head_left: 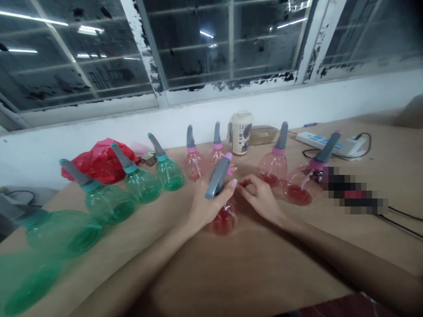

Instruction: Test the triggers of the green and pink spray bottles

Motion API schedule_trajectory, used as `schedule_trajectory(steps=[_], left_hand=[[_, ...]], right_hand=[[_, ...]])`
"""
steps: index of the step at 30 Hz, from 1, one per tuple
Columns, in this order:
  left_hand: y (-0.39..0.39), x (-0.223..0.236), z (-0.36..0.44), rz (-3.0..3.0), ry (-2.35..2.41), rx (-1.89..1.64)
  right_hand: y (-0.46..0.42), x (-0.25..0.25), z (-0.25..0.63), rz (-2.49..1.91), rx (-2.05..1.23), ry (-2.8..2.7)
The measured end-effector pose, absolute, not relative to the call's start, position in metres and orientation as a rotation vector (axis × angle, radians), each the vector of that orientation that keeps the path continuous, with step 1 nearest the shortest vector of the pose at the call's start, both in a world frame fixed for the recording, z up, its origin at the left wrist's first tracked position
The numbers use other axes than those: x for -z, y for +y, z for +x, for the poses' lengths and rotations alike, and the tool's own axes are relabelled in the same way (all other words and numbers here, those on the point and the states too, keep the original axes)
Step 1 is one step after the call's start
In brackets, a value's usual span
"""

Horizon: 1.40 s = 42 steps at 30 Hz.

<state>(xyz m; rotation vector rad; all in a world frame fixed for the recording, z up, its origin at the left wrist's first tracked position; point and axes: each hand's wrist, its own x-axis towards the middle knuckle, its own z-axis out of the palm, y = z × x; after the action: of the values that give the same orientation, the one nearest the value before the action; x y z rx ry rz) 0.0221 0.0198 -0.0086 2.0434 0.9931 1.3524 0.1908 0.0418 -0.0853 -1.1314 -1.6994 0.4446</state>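
Note:
My left hand (206, 202) is wrapped round the neck of a pink spray bottle (222, 219) with a grey trigger head (218, 177), tilted toward me at the middle of the table. My right hand (261, 196) rests beside it on the right, fingers curled and touching the bottle's shoulder; I cannot make out anything held in them. Several more pink spray bottles (275, 164) stand behind in a curved row.
Several green spray bottles (140, 181) line the left side of the brown table (251, 268). A red plastic bag (99, 160), a paper cup (241, 132), a white power strip (330, 143) with black cables and a blurred-out item (353, 193) sit toward the back and right.

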Motion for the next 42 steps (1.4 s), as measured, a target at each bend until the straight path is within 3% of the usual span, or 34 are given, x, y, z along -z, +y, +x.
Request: schedule_trajectory(steps=[9, 16, 30, 42], left_hand=[[0.075, 0.021, 0.078, 2.022, 1.059, -1.452], [0.123, 0.020, 0.107, 2.101, 1.208, -1.501], [0.184, 0.021, 0.122, 2.134, 1.194, -1.548], [0.170, 0.016, 0.115, 2.142, 1.095, -1.472]], right_hand=[[0.044, 0.059, 0.203, -0.916, -0.227, -1.340], [0.044, 0.057, 0.199, -0.914, -0.151, -1.384], [0.042, 0.081, 0.185, -0.943, -0.342, -1.597], [0.043, 0.085, 0.182, -0.974, -0.400, -1.659]])
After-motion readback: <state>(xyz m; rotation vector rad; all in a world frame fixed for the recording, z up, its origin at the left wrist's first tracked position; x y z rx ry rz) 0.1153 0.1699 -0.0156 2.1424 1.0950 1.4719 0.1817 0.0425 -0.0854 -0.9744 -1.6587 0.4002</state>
